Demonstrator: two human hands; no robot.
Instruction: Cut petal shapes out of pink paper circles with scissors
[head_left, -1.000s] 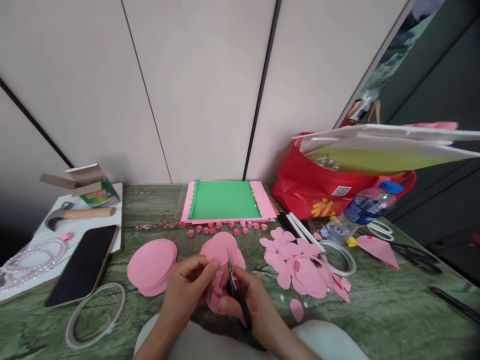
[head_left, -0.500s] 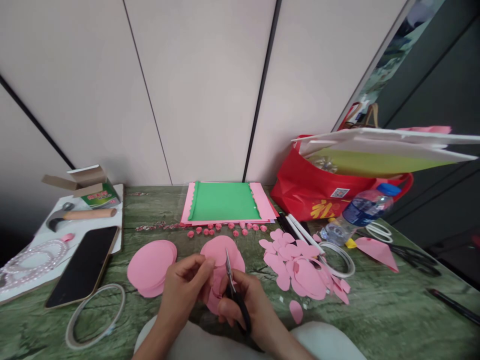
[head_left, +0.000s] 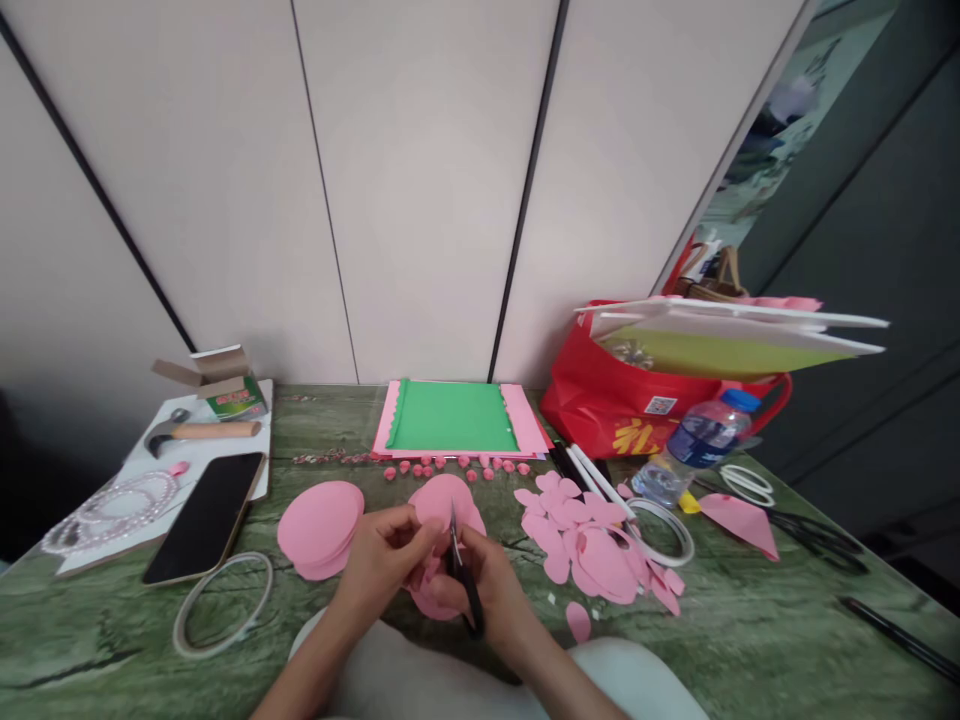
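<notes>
My left hand has its thumb and fingers pinched together on a small piece of pink paper, mostly hidden by the fingertips. In my right hand is a pair of black-handled scissors, blades pointing up and away from me, close beside the left fingertips. Both hands are above a pile of pink paper shapes. Left of them lies a stack of pink paper circles. To the right are scattered pink paper petals, with one loose petal nearer me.
Small rolled pink pieces line up before a green sheet. A phone, hammer, bead string and tape roll lie left. At right stand a red bag and a water bottle, near another tape roll.
The camera view has shifted, so the table's things sit slightly differently in frame. My hands stay together over the pink pile, with the scissors still in the right one.
</notes>
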